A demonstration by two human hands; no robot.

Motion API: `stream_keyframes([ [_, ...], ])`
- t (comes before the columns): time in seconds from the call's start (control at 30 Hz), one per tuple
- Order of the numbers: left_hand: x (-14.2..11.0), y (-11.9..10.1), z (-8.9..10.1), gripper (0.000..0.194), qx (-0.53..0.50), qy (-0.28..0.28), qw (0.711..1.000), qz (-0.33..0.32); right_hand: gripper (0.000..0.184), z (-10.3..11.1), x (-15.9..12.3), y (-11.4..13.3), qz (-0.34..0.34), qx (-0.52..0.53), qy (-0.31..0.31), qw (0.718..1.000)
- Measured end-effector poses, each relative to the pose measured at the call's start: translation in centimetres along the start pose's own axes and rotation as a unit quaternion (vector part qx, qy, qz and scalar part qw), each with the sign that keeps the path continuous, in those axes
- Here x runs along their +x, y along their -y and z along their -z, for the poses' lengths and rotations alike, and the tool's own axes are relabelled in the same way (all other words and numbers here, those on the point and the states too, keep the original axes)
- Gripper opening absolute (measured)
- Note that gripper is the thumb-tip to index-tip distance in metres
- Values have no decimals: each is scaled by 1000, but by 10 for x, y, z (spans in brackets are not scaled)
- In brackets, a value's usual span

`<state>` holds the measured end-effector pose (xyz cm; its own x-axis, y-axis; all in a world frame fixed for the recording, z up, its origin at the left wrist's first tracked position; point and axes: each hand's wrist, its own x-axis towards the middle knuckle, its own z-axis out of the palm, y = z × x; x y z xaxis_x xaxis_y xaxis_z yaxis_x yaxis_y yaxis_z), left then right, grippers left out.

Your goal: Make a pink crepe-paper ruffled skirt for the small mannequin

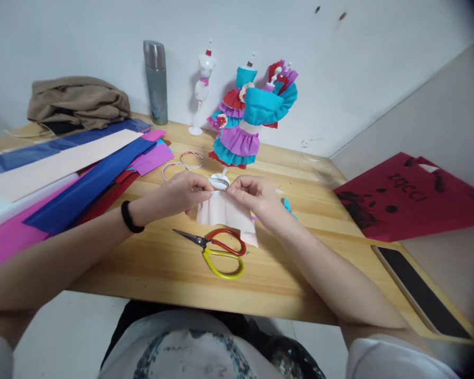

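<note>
My left hand [185, 190] and my right hand [256, 196] are both closed in a pinch on the top edge of a pale pink strip of crepe paper [221, 209]. The strip hangs in loose folds between them, its right corner lower than the rest. Scissors [203, 242] with one red and one yellow handle lie on the table just below the paper, blades pointing left. Behind my fingers stands a small dress form [253, 108] in turquoise, purple and red ruffles, its round white base partly covered by my hands.
Colored paper sheets [79, 200] are piled at left, near brown cloth [79, 100] and a bottle [156, 84]. Two tape rolls [174, 170] lie behind my left hand. A bare white dress form [203, 89] stands at the wall. Right are a red bag [411, 200] and a phone [421, 292].
</note>
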<state>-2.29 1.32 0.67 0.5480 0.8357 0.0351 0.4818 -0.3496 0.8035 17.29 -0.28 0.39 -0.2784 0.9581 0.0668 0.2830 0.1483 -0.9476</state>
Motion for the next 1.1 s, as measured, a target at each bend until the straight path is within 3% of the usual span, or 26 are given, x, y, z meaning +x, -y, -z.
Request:
stream_keyframes([
  [0.4, -2, 20, -27, 18, 44, -137, 983, -110, 17, -7, -13, -17, 81, -63, -28, 994],
  [0.8, -11, 17, -41, 14, -4, -185, 972, -145, 10, -11, -23, -19, 158, -164, -67, 971],
  [1.1, -13, 19, -44, 10, 1, -203, 965, -167, 18, -12, -22, -28, 138, -152, -91, 974],
])
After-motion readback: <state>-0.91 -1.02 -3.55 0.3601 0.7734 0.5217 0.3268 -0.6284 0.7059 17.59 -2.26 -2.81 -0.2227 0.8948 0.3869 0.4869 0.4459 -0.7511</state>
